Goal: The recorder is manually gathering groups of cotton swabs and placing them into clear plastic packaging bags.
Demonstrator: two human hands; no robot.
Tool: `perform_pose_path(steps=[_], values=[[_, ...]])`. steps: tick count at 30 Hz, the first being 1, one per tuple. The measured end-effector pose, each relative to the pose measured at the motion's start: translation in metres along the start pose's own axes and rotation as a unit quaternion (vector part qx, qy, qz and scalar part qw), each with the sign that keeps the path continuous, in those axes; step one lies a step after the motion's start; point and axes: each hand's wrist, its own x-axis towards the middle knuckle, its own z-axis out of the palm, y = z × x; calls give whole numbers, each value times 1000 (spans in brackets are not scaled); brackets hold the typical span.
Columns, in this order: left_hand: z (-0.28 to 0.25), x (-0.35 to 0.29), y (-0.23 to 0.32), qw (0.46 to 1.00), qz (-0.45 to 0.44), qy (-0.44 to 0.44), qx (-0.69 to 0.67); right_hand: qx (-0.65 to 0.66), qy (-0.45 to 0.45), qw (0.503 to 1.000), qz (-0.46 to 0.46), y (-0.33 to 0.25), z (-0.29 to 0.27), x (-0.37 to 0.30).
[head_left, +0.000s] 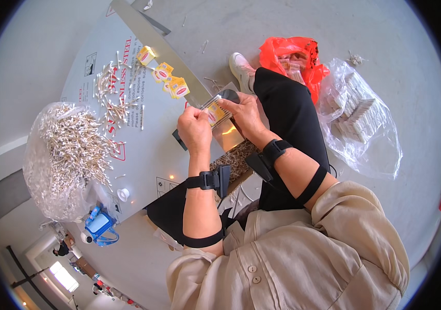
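Observation:
In front of my lap, my right hand [246,114] grips a small clear packet with a yellow card [215,114]. White cotton swab tips show at its upper edge. My left hand [195,129] is closed in a pinch at the packet's left side; what lies between its fingertips is hidden. Just below is a shiny metal plate [229,135], over an open box of loose cotton swabs [232,161]. Several yellow-and-white packs [178,87] lie along the table's edge beyond my left hand. Loose cotton swabs [108,85] are scattered left of them.
A clear bag heaped with cotton swabs [73,150] stands on the film-covered table [153,155]. Near it are a small white spool-like piece [123,194] and a blue pouch [99,226]. On the floor at right sit a red bag [311,57] and a clear bag of bundled packs [357,116].

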Motion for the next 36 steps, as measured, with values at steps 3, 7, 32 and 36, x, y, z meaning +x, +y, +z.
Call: perform_pose_path(steps=[3,7,32,36], values=[[0,-3,-7,998,51,-13,-24,-2,0,1000,6,-2,1,-1],[-1,-21,-13,993,96,43,-61,-4,2,1000,-9,2,-3,2],[-38,-16,-65,956,207,175,113,-244,168,931,-214,-12,-24,7],[-74,31,-100,958,109,238,119,-396,56,831,-387,-37,12,-19]])
